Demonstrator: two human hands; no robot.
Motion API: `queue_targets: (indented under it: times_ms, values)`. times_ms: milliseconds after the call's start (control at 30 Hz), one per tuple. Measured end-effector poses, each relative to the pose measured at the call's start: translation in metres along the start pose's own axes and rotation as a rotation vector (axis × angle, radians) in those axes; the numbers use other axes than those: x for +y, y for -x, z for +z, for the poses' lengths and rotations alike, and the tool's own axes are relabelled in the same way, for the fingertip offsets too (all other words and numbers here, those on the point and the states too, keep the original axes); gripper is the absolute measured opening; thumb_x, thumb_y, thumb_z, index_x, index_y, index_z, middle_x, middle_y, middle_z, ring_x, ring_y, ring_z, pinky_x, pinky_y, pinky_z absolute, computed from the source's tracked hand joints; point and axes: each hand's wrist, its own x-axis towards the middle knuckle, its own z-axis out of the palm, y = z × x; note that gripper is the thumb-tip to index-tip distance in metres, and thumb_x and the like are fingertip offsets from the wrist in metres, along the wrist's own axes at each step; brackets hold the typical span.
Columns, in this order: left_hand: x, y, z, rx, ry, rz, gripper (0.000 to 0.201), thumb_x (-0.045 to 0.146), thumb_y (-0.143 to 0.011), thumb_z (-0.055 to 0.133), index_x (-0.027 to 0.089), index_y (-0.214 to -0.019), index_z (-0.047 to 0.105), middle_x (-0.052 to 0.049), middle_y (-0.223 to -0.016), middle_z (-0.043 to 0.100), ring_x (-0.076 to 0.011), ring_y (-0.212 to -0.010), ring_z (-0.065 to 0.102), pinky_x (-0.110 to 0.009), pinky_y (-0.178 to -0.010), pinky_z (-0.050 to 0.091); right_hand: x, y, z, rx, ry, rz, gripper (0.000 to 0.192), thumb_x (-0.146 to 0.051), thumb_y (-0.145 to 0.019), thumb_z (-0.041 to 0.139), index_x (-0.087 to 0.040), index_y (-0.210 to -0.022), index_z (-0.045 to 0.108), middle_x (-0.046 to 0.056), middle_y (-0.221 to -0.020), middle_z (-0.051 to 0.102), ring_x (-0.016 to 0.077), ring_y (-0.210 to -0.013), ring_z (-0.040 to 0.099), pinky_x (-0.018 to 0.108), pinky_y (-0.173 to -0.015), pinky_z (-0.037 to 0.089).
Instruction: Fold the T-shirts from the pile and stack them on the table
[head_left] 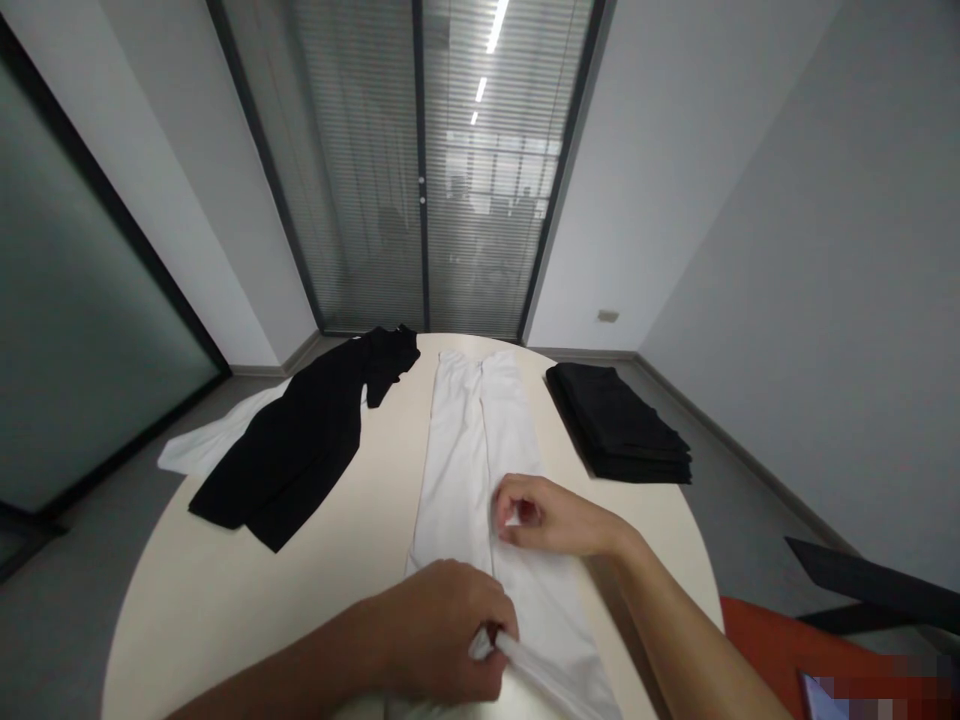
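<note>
A pair of white trousers (456, 470) lies lengthwise on the table, waist at the far end and legs toward me. My left hand (454, 630) is closed around a bunched bit of the near leg end, lifting its edge so that a fold of cloth stretches off to the right. Above the right leg, about halfway down, hovers my right hand (544, 515), fingers curled with a gap between them and the thumb. Nothing shows in that gap except white cloth behind it; whether its fingertips touch the trousers I cannot tell.
Black trousers (300, 440) lie loosely at the left of the round table (375, 535), over a white garment (214, 440). A stack of folded black clothes (615, 425) sits at the right. A red chair (780, 650) stands at the lower right, with a phone-like device (821, 697) there.
</note>
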Motion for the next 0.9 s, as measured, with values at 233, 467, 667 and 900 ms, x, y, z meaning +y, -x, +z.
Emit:
queue_targets:
  times_ms: [233,467,667,900]
  values:
    - [-0.021,-0.008,-0.017,0.086,0.643,-0.385,0.016,0.023,-0.076,0.055,0.013,-0.080,0.067,0.004,-0.064,0.054,-0.0102,-0.058,0.046,-0.023,-0.055,0.032,-0.013,0.006,-0.002,-0.246,-0.243,0.166,0.052,-0.052,-0.060,0.089,-0.017,-0.083,0.057,-0.006,-0.072,0.054,0.0087,-0.064,0.046,0.020,-0.057,0.035]
    - [-0.042,-0.013,-0.012,0.252,1.033,-0.440,0.035,0.033,-0.068,0.075,0.014,-0.094,0.060,0.001,-0.076,0.063,-0.0116,-0.066,0.053,-0.024,-0.062,0.037,-0.008,0.002,0.006,-0.248,-0.146,0.169,0.036,-0.043,-0.074,0.080,-0.015,-0.087,0.060,-0.004,-0.075,0.054,0.0095,-0.066,0.046,0.020,-0.056,0.035]
    - [-0.039,0.005,-0.035,0.289,1.392,-0.396,0.067,0.049,-0.076,0.079,0.020,-0.131,0.053,-0.010,-0.126,0.066,-0.0187,-0.101,0.064,-0.027,-0.084,0.045,0.002,0.000,0.004,-0.091,-0.098,0.034,0.033,-0.045,-0.087,0.067,-0.015,-0.097,0.061,0.000,-0.084,0.057,0.0134,-0.076,0.050,0.021,-0.064,0.041]
    - [-0.052,0.011,-0.041,0.350,1.262,-0.190,0.096,0.030,-0.068,0.088,0.025,-0.148,0.035,-0.017,-0.153,0.046,-0.0301,-0.136,0.048,-0.043,-0.109,0.037,0.001,-0.003,0.004,-0.035,-0.212,0.067,0.041,-0.053,-0.088,0.066,-0.014,-0.097,0.062,0.000,-0.083,0.055,0.0128,-0.074,0.047,0.021,-0.062,0.039]
